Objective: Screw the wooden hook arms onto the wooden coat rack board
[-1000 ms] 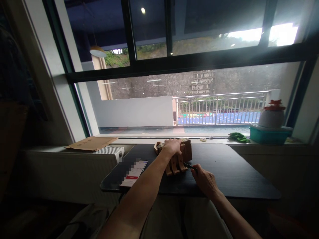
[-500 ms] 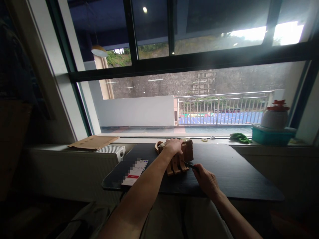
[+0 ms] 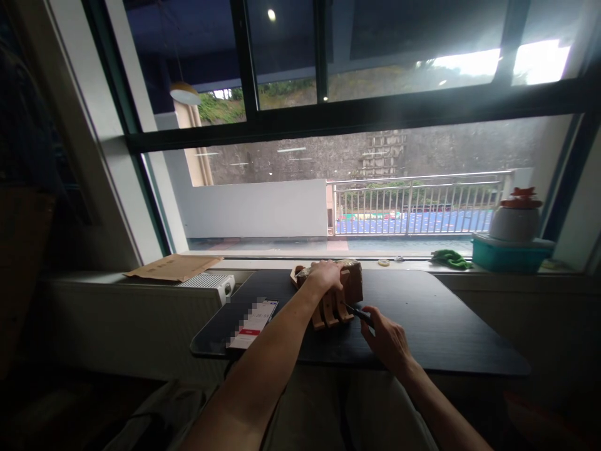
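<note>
A wide window in a dark frame stands behind a black, round-cornered table, with a white ribbed radiator to the left. On the sill, a flat tan paper envelope lies at the left, while a teal plastic box at the right bears a white, orange-topped jug. A boxy brown block sits near the table's far edge; the light-brown wooden piece with curved slats is against its near side. The person's left hand lies over both, its fingers partly hidden, so its grip cannot be told. A pale-screened phone lies left of that forearm. The right hand is closed around a slim black-handled tool, pointed at the slats.
</note>
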`<state>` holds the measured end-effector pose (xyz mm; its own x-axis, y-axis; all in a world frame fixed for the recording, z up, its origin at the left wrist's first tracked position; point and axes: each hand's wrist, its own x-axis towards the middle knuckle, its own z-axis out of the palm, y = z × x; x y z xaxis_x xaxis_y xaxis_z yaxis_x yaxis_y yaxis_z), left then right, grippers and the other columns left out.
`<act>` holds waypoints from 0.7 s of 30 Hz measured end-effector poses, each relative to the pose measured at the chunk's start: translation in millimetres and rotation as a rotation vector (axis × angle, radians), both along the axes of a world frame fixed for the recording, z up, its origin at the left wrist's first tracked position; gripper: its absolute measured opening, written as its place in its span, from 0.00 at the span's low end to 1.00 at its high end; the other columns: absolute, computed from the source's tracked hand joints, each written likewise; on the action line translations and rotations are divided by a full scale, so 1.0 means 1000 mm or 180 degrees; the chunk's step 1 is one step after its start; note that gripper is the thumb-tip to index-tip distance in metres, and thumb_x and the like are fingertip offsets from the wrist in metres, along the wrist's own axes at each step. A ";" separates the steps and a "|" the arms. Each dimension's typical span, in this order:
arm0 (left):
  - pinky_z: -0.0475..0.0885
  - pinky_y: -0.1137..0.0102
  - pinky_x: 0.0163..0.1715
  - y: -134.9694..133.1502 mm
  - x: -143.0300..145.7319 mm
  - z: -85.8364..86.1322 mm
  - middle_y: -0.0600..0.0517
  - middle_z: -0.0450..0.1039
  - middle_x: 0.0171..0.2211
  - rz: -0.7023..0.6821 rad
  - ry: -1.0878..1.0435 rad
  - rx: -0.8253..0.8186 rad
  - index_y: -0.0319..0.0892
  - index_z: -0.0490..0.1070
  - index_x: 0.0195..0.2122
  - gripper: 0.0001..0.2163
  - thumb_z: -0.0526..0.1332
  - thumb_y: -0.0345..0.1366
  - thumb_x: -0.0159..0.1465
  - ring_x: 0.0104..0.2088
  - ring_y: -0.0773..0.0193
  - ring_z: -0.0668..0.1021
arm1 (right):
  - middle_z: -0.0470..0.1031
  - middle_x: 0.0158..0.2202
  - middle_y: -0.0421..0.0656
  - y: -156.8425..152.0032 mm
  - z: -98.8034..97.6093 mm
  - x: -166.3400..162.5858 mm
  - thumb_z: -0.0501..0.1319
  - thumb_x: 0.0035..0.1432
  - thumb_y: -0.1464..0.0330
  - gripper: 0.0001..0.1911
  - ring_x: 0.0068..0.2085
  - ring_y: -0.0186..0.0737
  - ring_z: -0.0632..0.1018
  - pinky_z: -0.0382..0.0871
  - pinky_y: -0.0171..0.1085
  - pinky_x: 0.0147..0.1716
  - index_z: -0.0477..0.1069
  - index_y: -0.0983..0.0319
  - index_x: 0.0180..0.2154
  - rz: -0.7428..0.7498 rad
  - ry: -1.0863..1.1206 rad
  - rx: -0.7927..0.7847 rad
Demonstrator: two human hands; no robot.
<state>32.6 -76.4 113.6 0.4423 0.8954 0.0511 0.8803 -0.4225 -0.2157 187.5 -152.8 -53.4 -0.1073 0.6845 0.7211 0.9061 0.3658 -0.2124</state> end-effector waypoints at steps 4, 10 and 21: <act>0.70 0.57 0.45 0.000 0.000 0.000 0.47 0.69 0.52 -0.0003 -0.0013 -0.0019 0.52 0.59 0.58 0.32 0.63 0.46 0.51 0.49 0.50 0.73 | 0.77 0.34 0.41 0.000 0.002 0.000 0.49 0.62 0.69 0.09 0.33 0.38 0.79 0.64 0.34 0.30 0.65 0.60 0.42 0.0138 0.0018 0.0008; 0.70 0.59 0.45 0.001 -0.001 0.001 0.47 0.69 0.52 0.0006 -0.0015 -0.0053 0.52 0.59 0.58 0.32 0.64 0.47 0.51 0.49 0.51 0.73 | 0.78 0.30 0.39 -0.002 0.004 0.000 0.50 0.63 0.64 0.10 0.30 0.39 0.79 0.62 0.33 0.26 0.67 0.59 0.41 0.0008 0.0112 -0.0327; 0.70 0.59 0.45 -0.001 0.000 0.001 0.47 0.70 0.51 0.0020 0.0003 -0.0045 0.52 0.60 0.57 0.31 0.63 0.47 0.51 0.49 0.50 0.73 | 0.78 0.31 0.40 -0.002 0.005 0.000 0.48 0.65 0.61 0.13 0.30 0.40 0.79 0.61 0.34 0.25 0.69 0.58 0.39 -0.0279 -0.0060 -0.0491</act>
<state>32.6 -77.8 115.0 0.4367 0.8988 0.0379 0.8828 -0.4200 -0.2106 187.5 -154.9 -48.5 -0.0548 0.7942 0.6051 0.9375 0.2496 -0.2426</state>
